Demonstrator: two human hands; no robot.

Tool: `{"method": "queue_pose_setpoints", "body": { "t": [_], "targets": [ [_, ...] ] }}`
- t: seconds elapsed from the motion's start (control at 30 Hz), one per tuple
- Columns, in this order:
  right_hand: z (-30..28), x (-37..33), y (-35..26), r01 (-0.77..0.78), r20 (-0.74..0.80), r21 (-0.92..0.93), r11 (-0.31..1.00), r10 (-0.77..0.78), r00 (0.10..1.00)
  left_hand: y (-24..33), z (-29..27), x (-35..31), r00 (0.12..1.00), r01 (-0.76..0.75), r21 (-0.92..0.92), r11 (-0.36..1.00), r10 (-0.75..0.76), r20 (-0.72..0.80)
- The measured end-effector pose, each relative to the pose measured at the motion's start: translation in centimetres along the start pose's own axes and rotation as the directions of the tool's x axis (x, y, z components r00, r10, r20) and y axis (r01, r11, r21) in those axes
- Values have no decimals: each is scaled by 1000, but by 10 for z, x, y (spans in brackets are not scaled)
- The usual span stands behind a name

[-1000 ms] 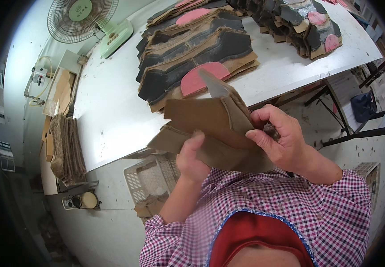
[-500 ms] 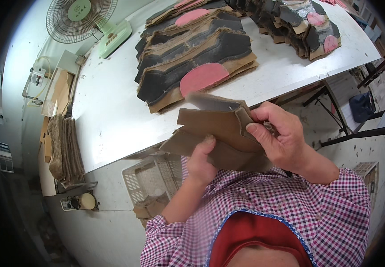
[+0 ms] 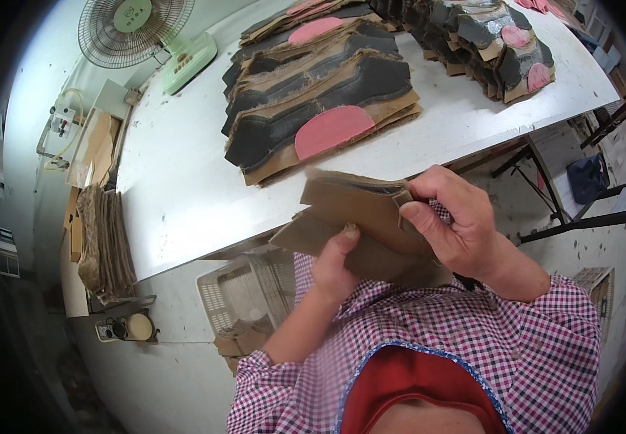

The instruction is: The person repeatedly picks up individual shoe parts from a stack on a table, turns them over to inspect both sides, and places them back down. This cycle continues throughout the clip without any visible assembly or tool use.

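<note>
In front of my chest I hold a few stacked brown leather-like pieces (image 3: 353, 206), above the near edge of the white table (image 3: 183, 195). My right hand (image 3: 457, 224) pinches their right end between thumb and fingers. The left hand (image 3: 336, 266) grips the lower part, its thumb on the brown face and its fingers hidden beneath. A dark layer shows along the top edge. Just beyond lies an overlapping row of black-and-brown cut pieces (image 3: 367, 81) with fuzzy edges. The nearest one bears a pink half-round patch (image 3: 335, 132).
Another pile of dark pieces (image 3: 465, 50) lies at the far right of the table. A green fan (image 3: 190, 61) stands at the far left. Fuzzy brown pieces (image 3: 107, 242) hang in a bundle by the left edge. Below the table sits a white plastic basket (image 3: 219, 300).
The top piece has come down against the others, so less of its dark side shows. Both hands keep nearly the same place and grip.
</note>
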State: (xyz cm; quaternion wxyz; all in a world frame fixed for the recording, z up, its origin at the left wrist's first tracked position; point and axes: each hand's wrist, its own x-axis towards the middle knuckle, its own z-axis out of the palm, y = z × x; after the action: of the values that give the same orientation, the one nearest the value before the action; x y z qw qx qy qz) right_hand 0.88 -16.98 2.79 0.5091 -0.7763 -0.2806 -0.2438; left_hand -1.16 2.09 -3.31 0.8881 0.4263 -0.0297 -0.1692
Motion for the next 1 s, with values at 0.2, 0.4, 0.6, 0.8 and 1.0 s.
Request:
{"method": "queue_pose_setpoints", "body": {
  "t": [0.2,0.4,0.6,0.8,1.0],
  "targets": [
    [-7,7,-6,-118,43,113,987,114,993,3,11,4,996,-63,-140,988,71,54],
    [-3,51,4,-246,-191,732,635,538,821,-36,-37,7,959,17,241,970,-84,270],
    [5,77,30,-357,14,857,372,674,738,-16,-11,8,911,22,539,842,-238,336],
    [7,28,28,-780,446,602,170,739,505,-2,-9,-7,972,78,336,939,-146,184],
    [-13,-17,29,-801,577,554,227,589,566,9,-10,-15,989,-60,325,944,12,146]
  ]
}}
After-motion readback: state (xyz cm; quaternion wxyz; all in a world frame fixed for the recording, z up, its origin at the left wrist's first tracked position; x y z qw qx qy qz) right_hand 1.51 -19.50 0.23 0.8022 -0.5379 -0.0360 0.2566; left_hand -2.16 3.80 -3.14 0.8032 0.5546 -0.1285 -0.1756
